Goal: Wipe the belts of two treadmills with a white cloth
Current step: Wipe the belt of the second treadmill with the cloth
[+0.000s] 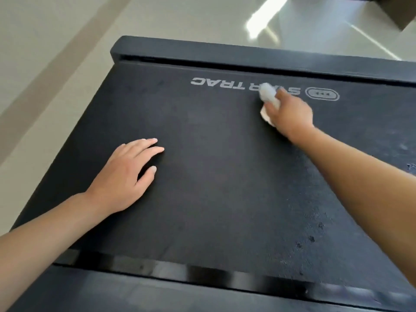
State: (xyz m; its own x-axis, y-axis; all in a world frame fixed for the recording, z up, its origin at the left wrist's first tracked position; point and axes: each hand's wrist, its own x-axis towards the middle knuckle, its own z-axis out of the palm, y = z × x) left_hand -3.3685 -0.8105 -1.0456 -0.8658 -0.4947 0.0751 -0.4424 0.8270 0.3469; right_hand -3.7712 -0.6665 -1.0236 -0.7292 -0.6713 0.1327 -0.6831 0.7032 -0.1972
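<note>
A black treadmill belt [213, 172] fills most of the view, with grey "STAR TRAC" lettering near its far edge. My right hand [290, 113] is closed on a white cloth [267, 95] and presses it onto the belt over the lettering. The cloth is blurred and partly hidden under my fingers. My left hand [128, 174] lies flat on the belt at the left, fingers spread, holding nothing. Dusty specks mark the belt at the lower right.
The treadmill's black side rail [225, 52] runs along the far edge and a glossy black rail [180, 271] along the near edge. Pale tiled floor [56, 41] lies beyond. A dark object [396, 10] sits at the top right corner.
</note>
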